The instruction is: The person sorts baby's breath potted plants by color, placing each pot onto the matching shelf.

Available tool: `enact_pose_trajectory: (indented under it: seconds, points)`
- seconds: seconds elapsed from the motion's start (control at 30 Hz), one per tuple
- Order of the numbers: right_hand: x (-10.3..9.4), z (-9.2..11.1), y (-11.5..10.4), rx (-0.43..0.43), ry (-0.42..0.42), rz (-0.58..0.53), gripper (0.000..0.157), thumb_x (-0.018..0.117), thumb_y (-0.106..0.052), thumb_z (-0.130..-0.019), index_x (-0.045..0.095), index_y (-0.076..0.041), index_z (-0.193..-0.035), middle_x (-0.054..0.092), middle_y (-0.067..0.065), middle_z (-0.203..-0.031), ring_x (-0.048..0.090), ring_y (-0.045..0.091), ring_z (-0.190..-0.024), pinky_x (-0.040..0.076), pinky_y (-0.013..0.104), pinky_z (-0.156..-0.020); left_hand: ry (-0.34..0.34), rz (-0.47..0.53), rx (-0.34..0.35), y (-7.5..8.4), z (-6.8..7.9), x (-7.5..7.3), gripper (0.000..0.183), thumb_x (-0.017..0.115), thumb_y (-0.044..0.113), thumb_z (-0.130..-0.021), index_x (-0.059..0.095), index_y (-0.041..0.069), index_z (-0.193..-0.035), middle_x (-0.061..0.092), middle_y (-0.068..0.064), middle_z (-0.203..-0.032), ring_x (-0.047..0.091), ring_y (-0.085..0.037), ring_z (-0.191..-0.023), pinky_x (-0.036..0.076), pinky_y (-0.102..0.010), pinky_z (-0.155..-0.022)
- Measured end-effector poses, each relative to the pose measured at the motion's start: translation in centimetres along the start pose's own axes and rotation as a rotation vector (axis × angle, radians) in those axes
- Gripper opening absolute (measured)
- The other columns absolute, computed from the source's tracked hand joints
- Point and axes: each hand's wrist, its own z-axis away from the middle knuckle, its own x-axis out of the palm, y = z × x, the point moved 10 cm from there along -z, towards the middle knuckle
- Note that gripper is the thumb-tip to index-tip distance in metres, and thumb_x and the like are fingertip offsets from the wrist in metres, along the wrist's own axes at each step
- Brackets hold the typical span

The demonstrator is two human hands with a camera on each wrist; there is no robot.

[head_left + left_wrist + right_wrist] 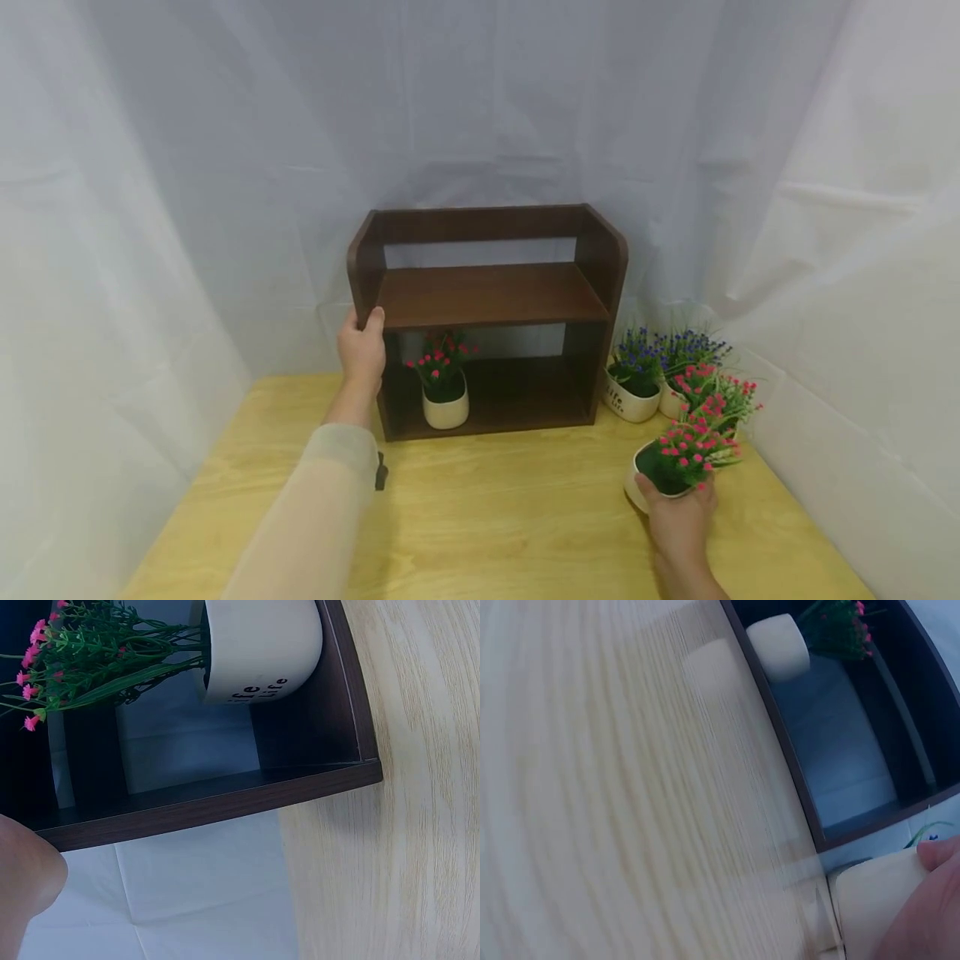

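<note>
Right hand (681,518) close around white flowerpot (635,488)

L sleeve (303,525) lt. beige, plain, w/ slightly greyer cuff (347,443).

There are two hands (362,354), one shelf (491,296), one table (480,517), at least five potted plants (446,400).

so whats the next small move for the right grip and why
Probably ease the pink-flowered pot toward the lower shelf: the right grip holds it outside the rack, while a similar pot stands at that shelf's left end with room beside it.
</note>
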Motion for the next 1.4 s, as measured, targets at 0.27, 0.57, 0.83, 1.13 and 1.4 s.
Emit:
enact_pose_trajectory:
  seconds: [0.27,0.57,0.83,1.13,1.4]
  points:
    - [3.4,0.8,-0.2,0.011,-0.146,-0.044,0.1,0.085,-0.001,-0.089,0.022,0.004,-0.168,0.019,0.036,-0.169,0.025,0.053,-0.158,0.019,0.064,-0.135,0.004,0.014,0.0,-0.2,-0.1,0.0,0.04,0.061,0.027,-0.107,0.066,0.002,-0.138,0.066,-0.02,-0.143,0.056,-0.033,-0.137,0.041,-0.047,-0.124]
    - [7.6,1.8,0.0,0.005,-0.302,-0.005,0.097,0.088,-0.009,-0.09,0.027,0.008,-0.163,0.033,0.032,-0.167,0.036,0.049,-0.157,0.028,0.061,-0.133,-0.002,0.013,0.001,-0.4,-0.1,0.1,0.04,0.061,0.026,-0.107,0.066,0.003,-0.139,0.065,-0.019,-0.146,0.056,-0.033,-0.14,0.04,-0.047,-0.125]
    - [10.7,2.3,-0.4,0.011,-0.426,0.064,0.097,0.088,-0.018,-0.091,0.029,0.01,-0.163,0.024,0.037,-0.169,0.03,0.055,-0.158,0.025,0.065,-0.133,-0.003,0.026,0.006,-0.3,0.0,0.1,0.041,0.061,0.026,-0.107,0.066,0.002,-0.14,0.065,-0.019,-0.145,0.055,-0.032,-0.139,0.04,-0.046,-0.126]
    - [14.0,1.7,-0.5,-0.015,-0.509,0.071,0.095,0.09,-0.015,-0.089,0.034,0.007,-0.162,0.039,0.033,-0.167,0.038,0.051,-0.157,0.029,0.062,-0.133,0.008,0.028,0.011,-0.2,-0.1,0.0,0.038,0.062,0.024,-0.106,0.067,0.001,-0.136,0.066,-0.019,-0.139,0.056,-0.031,-0.132,0.041,-0.044,-0.121]
    - [17.6,1.1,-0.9,-0.065,-0.569,0.121,0.09,0.092,-0.015,-0.086,0.041,0.005,-0.157,0.053,0.034,-0.158,0.05,0.051,-0.148,0.036,0.062,-0.129,0.001,0.032,0.013,-0.2,0.0,0.1,0.037,0.062,0.024,-0.106,0.068,0.001,-0.135,0.066,-0.018,-0.14,0.056,-0.031,-0.135,0.041,-0.046,-0.123]
